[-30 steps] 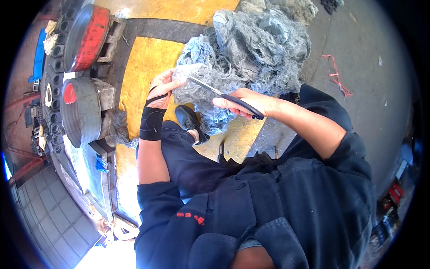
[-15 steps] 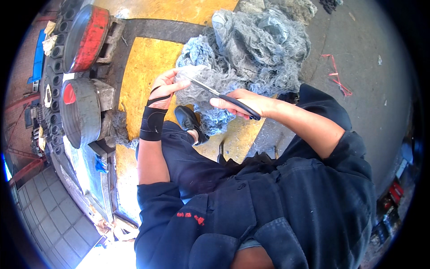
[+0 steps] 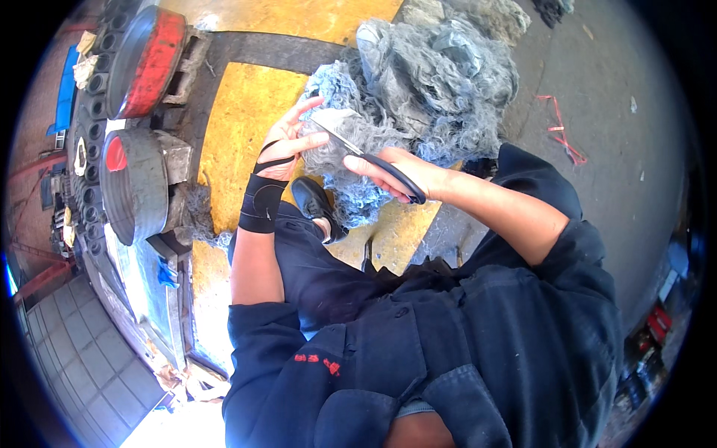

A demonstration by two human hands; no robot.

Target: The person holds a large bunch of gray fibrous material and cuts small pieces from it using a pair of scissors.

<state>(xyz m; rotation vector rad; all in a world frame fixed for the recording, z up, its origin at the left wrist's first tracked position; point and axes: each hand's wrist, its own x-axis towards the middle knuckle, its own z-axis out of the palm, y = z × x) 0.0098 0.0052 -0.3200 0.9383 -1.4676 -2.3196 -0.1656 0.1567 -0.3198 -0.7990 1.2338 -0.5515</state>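
My right hand (image 3: pixel 392 170) is closed round the black handles of a pair of scissors (image 3: pixel 405 179). Their metal blades point up and left across the pale grey fibre. My left hand (image 3: pixel 287 142), with a black wrist wrap (image 3: pixel 261 203), has its thumb and fingers spread beside the blade tips. It is at the left edge of a whitish-grey tuft (image 3: pixel 336 123); whether the fingertips touch it I cannot tell. Beyond both hands lies a big tangled heap of grey-blue fibre waste (image 3: pixel 441 82), with bluer clumps at its left and lower side.
Yellow painted bands (image 3: pixel 250 119) cross the dark floor. To the left stand two round metal drums with red paint, the farther (image 3: pixel 153 63) and the nearer (image 3: pixel 138 187), by concrete blocks (image 3: pixel 173 157). Red string (image 3: pixel 559 131) lies on the floor at right. My black shoe (image 3: pixel 314 200) is below the heap.
My left hand has opened, its fingers spreading away from the thumb, and shifted slightly right. The scissors in my right hand have moved a little left and down.
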